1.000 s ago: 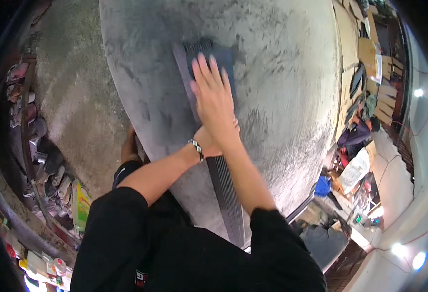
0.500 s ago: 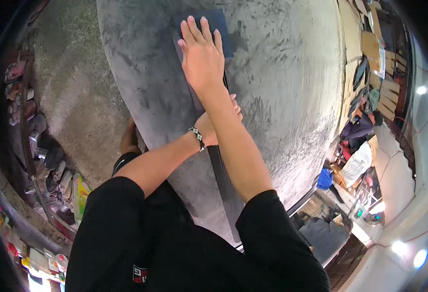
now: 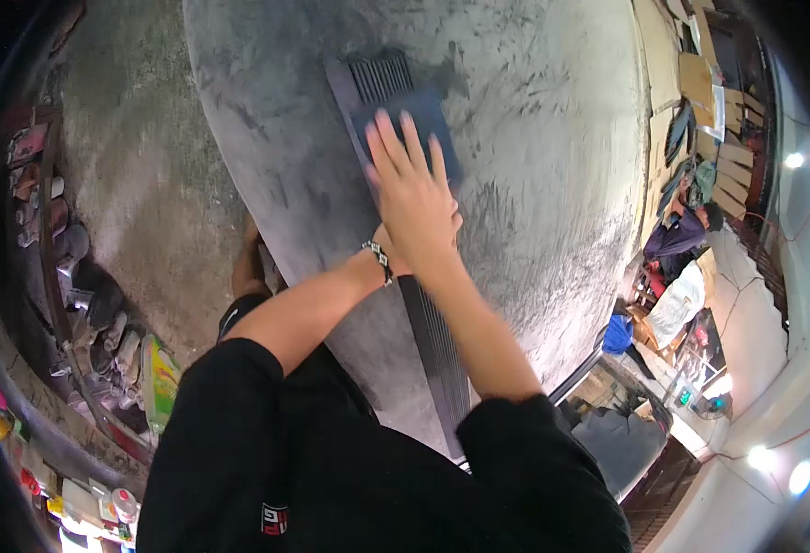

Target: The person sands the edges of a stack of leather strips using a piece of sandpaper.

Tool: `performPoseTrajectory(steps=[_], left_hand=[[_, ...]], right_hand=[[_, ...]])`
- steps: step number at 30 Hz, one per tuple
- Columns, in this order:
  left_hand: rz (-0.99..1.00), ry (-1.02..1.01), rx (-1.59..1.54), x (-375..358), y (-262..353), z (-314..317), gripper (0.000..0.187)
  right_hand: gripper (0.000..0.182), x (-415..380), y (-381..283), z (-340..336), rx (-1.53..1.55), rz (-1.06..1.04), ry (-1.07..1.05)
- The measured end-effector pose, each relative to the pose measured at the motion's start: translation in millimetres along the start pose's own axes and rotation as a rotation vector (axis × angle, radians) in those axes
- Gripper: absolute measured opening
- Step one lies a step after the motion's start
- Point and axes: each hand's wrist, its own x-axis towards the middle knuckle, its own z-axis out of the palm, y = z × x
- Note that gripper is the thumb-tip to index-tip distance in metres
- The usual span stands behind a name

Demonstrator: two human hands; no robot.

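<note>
My right hand [image 3: 414,189] lies flat with fingers spread on a dark blue sheet [image 3: 437,115], pressing it against a long dark ribbed strip [image 3: 431,350]. Beneath my right wrist, my left hand [image 3: 394,251], with a beaded bracelet at its wrist, is wrapped across the strip; its fingertips show at the right edge and the rest is partly hidden. The strip lies lengthwise on a large grey, smudged surface [image 3: 552,138], its ribbed far end showing beyond the sheet.
Rough floor [image 3: 147,175] lies left of the surface, with a heap of shoe-like objects [image 3: 100,313] beyond. Cardboard sheets [image 3: 658,74] line the right side. Farther right is a person in dark clothing [image 3: 677,235], near a blue cloth [image 3: 618,335] and lamps.
My right hand and the blue sheet have moved down along the strip toward me, uncovering the ribs at its far end. My left hand remains at about the same place.
</note>
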Motion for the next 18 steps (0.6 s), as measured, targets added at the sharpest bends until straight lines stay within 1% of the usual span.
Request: performPoseTrajectory(steps=[1, 2, 4, 6, 7, 8, 10, 11, 13, 14, 15, 17, 18], left_hand=[[-0.078, 0.108, 0.007, -2, 8, -2, 0.028], [-0.046, 0.059, 0.001, -6, 7, 2, 0.029], [0.019, -0.039, -0.016, -13, 5, 11, 0.03], [0.102, -0.235, 0.055, 4, -4, -6, 0.029], [0.135, -0.196, 0.055, 2, -6, -1, 0.027], [0.12, -0.186, 0.059, 0, -1, -3, 0.026], [0.119, -0.152, 0.068, 6, -4, -9, 0.024], [0.068, -0.067, 0.0, -2, -5, 12, 0.024], [-0.164, -0.092, -0.044, -11, 11, 11, 0.024], [-0.105, -0.11, -0.047, -9, 7, 11, 0.024], [-0.047, -0.128, -0.051, -8, 3, 13, 0.024], [0.071, -0.13, -0.019, 2, -6, 3, 0.024], [0.13, -0.12, 0.015, 5, -7, -3, 0.024]], right_hand=[[0.047, -25, 1, 0, -0.034, 0.012, -0.036], [0.047, -36, 1, 2, -0.064, 0.031, -0.077], [0.048, 11, -16, 4, -0.043, 0.051, 0.024], [0.046, 77, -15, 27, -0.072, 0.029, 0.145], [0.048, 87, -14, 36, -0.086, 0.024, 0.159], [0.051, 90, -12, 39, -0.11, 0.024, 0.18], [0.048, 40, -5, 14, -0.105, 0.011, 0.072], [0.046, 13, -4, 1, -0.102, 0.003, 0.019], [0.047, -28, -7, -10, -0.153, 0.05, -0.037], [0.047, -34, -9, -8, -0.169, 0.063, -0.06], [0.048, -15, -13, 0, -0.099, 0.073, -0.001], [0.049, 54, -15, 24, -0.106, 0.065, 0.097], [0.049, 68, -15, 30, -0.107, 0.064, 0.143]])
